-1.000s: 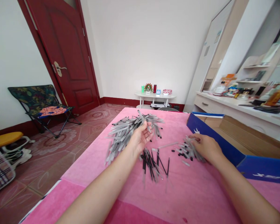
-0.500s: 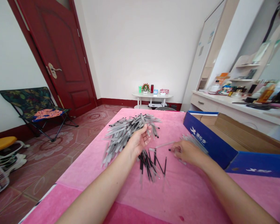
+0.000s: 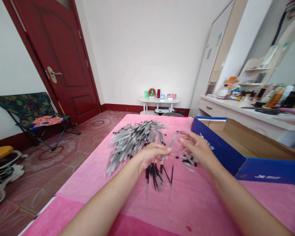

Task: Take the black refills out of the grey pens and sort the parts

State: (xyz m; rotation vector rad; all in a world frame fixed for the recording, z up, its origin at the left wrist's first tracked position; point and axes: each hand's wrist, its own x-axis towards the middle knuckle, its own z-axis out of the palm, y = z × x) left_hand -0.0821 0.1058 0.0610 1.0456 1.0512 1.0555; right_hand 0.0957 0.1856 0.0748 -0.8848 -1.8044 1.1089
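My left hand point(image 3: 155, 154) pinches a clear pen barrel point(image 3: 172, 141) between thumb and fingers. The barrel slants up to the right, its dark end uppermost. Beside that end is my right hand point(image 3: 195, 146), thumb and index finger apart; its lower fingers are partly hidden. A second thin, pale stick point(image 3: 177, 150) shows between the hands, and I cannot tell whether it is held. Behind my left hand spreads a big heap of clear pen barrels point(image 3: 127, 141). Black-ended refills point(image 3: 155, 177) lie below it. Small black and clear pen caps point(image 3: 188, 160) are scattered under my right hand.
A blue cardboard box point(image 3: 267, 168) stands open at the right on the pink tablecloth point(image 3: 186, 203). Further right is a white dresser point(image 3: 236, 106) crowded with bottles. A small white table point(image 3: 159, 101) stands by the wall, and a folding chair point(image 3: 27, 108) at the left.
My right hand has risen from the scattered caps towards the barrel, its fingers spreading. My left hand has come down and right from the heap, bringing the barrel between both hands.
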